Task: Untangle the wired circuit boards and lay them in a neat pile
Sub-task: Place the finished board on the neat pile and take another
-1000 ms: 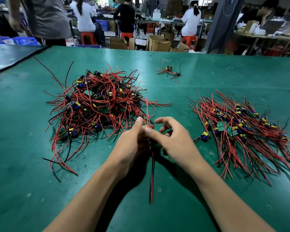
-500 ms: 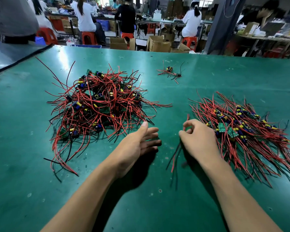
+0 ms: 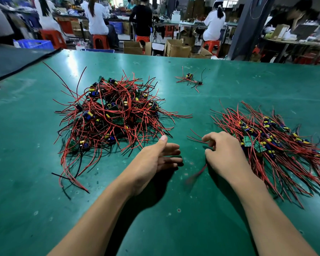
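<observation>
The left hand (image 3: 155, 156) is just beside the tangle (image 3: 111, 115), fingers straight and loosely together, holding nothing; the right hand (image 3: 225, 154) curls its fingers round blurred red wires (image 3: 199, 170) at the pile's (image 3: 277, 145) left edge. Both heaps lie on the table (image 3: 26, 145).

Two board heaps (image 3: 111, 115) (image 3: 270, 145), one stray cluster (image 3: 189, 79), two hands (image 3: 155, 157) (image 3: 224, 154)

The left hand (image 3: 155, 157), fingers straight, was near the tangled heap (image 3: 111, 115) while the right hand (image 3: 224, 154) gripped red wires (image 3: 199, 173) beside the laid-out pile (image 3: 277, 145).
</observation>
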`<state>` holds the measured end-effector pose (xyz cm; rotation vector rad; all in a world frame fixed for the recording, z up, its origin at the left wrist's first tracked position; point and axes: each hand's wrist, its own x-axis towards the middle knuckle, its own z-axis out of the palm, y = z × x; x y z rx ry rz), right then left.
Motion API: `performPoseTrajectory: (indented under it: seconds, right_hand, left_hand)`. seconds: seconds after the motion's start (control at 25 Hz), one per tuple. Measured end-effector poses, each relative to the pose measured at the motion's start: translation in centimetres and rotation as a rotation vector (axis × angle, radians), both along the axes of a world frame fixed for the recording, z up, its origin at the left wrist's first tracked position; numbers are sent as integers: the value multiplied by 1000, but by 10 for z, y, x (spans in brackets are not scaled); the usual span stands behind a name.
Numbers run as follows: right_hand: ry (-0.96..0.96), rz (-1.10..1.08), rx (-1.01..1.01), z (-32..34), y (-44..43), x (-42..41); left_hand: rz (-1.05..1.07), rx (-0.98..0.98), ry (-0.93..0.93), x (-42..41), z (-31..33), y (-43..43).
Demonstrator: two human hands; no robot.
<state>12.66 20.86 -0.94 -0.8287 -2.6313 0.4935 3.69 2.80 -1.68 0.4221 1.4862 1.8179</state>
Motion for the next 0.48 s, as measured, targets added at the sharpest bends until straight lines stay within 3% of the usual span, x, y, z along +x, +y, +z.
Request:
performPoseTrajectory:
  seconds: [0.2, 0.48]
  right_hand:
    - [47, 86, 31, -6, -4, -4]
    - [64, -91, 39, -9, 25, 4]
  left_hand:
    - [10, 6, -4, 0, -1, 1]
    - [21, 18, -8, -1, -2, 0]
